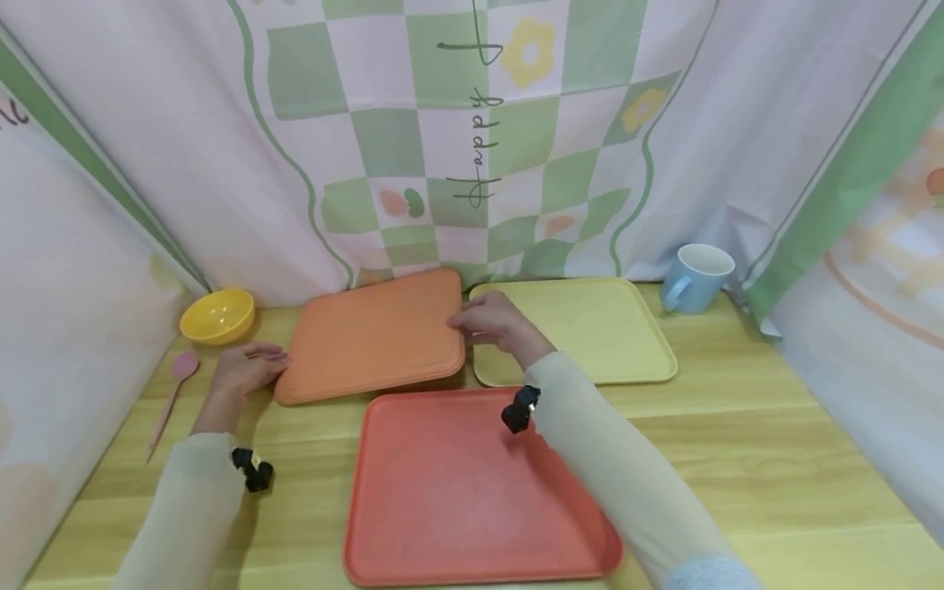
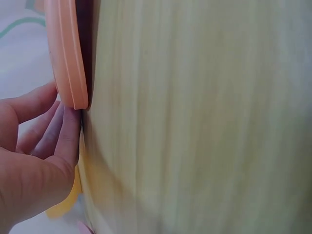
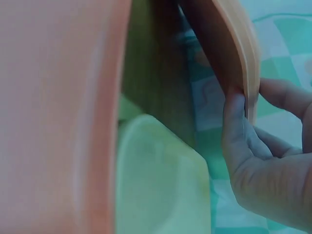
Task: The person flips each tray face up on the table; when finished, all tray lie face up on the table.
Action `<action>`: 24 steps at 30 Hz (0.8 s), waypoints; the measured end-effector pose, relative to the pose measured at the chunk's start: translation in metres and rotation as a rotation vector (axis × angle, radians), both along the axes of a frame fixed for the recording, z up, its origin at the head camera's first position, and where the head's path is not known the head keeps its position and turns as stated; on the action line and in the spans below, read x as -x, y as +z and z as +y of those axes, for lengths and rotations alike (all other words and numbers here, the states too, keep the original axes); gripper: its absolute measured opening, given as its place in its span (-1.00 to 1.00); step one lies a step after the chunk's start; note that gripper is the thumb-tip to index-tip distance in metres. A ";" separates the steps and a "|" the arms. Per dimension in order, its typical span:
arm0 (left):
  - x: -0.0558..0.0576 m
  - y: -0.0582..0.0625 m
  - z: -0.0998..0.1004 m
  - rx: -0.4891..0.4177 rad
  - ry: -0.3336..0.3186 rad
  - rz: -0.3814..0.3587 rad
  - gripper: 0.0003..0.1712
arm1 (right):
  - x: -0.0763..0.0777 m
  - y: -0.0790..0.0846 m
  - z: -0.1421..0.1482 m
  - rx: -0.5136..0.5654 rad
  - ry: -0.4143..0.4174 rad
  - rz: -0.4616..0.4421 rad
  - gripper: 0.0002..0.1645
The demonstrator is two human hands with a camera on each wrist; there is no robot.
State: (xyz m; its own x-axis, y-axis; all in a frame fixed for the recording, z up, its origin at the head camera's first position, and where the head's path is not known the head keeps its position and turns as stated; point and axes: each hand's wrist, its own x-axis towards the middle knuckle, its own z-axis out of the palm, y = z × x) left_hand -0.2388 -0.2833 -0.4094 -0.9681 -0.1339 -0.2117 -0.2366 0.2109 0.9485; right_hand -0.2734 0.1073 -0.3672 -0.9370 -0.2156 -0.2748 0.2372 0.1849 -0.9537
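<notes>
Soft shadows cross the bright table (image 1: 737,459) (right wrist view bluish).

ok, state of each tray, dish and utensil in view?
Orange tray: tilted, right end raised, left hand and right hand pinching opposite ends
Red tray: flat, face up
Yellow tray: flat, face up
Yellow bowl: upright
Blue mug: upright
Pink spoon: lying on the table
</notes>
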 end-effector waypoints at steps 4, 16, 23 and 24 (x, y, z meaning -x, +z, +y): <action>0.001 -0.001 0.008 0.069 -0.021 0.022 -0.42 | -0.002 0.007 0.013 0.080 0.040 -0.015 -0.40; 0.006 0.025 0.059 0.351 -0.087 0.190 -0.55 | 0.000 0.027 0.047 0.247 0.077 -0.027 -0.42; 0.008 0.064 0.096 0.306 -0.210 0.321 -0.61 | 0.000 0.043 0.051 0.351 0.135 -0.004 -0.38; 0.008 0.070 0.101 0.300 -0.234 0.330 -0.63 | -0.001 0.046 0.051 0.366 0.138 -0.001 -0.38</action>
